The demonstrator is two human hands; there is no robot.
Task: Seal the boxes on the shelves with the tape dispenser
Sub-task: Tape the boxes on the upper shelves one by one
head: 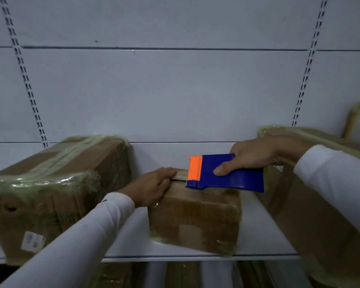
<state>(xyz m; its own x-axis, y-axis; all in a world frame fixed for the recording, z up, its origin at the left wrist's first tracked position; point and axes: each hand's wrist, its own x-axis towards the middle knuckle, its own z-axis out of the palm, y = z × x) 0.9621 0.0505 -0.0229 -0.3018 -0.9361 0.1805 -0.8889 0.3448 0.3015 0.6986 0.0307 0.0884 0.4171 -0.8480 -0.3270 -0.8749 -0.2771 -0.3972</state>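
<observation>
The blue tape dispenser (pixel 227 173) is gripped by the right hand (pixel 258 154) atop the small box (pixel 195 217) on the shelf (pixel 258 235); the box's left top edge is pressed by the flat left hand (pixel 152 188).

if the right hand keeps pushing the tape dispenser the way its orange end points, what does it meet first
Most likely the left hand, whose fingers hold the small box by its top left edge, just beyond the tape dispenser in the right hand; depth is unclear.
</observation>
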